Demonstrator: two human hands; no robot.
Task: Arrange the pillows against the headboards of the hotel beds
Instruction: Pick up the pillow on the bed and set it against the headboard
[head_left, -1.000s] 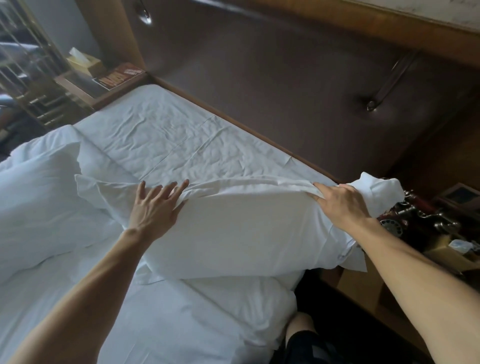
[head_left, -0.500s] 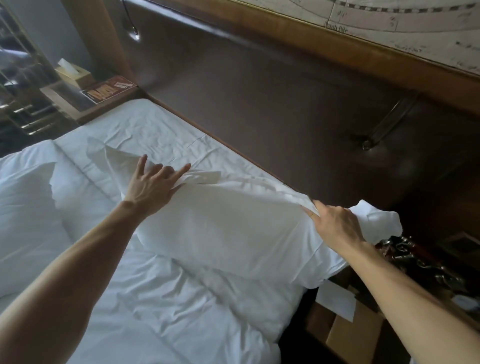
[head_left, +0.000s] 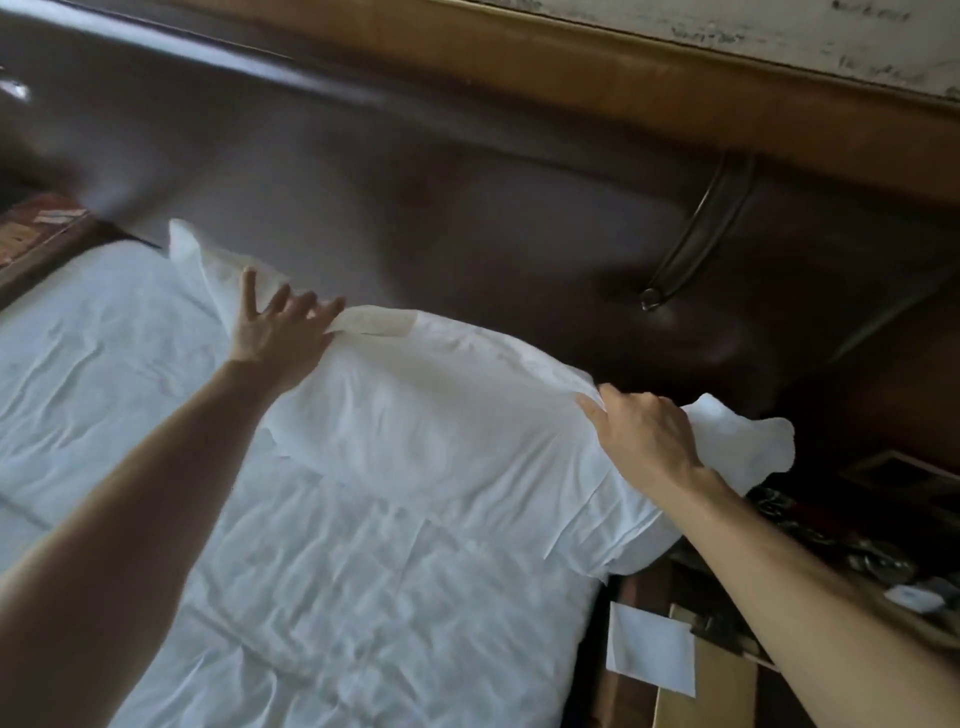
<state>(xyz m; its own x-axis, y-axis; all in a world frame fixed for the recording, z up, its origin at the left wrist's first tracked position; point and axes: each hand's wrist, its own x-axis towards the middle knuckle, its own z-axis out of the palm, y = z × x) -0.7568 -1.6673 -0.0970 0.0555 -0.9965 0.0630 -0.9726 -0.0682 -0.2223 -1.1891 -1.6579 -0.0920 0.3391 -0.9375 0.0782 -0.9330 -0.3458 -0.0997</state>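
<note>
A white pillow (head_left: 441, 421) lies across the head of the bed, its far edge touching the dark brown padded headboard (head_left: 467, 208). My left hand (head_left: 275, 327) rests on the pillow's upper left part with fingers spread. My right hand (head_left: 644, 431) pinches the pillowcase fabric near the pillow's right end, which hangs past the mattress edge. The wrinkled white bed sheet (head_left: 311, 597) fills the lower left.
A wooden bedside shelf (head_left: 36, 234) sits at the far left. On the right, a nightstand holds a dark ornate telephone (head_left: 841, 535) and small items. A cardboard box (head_left: 711, 686) with a white paper (head_left: 649, 649) stands below, beside the bed. A reading lamp arm (head_left: 696, 234) hangs on the headboard.
Both hands have pushed the pillow away from me up to the headboard. The view has moved closer; the other pillows at left have left the frame.
</note>
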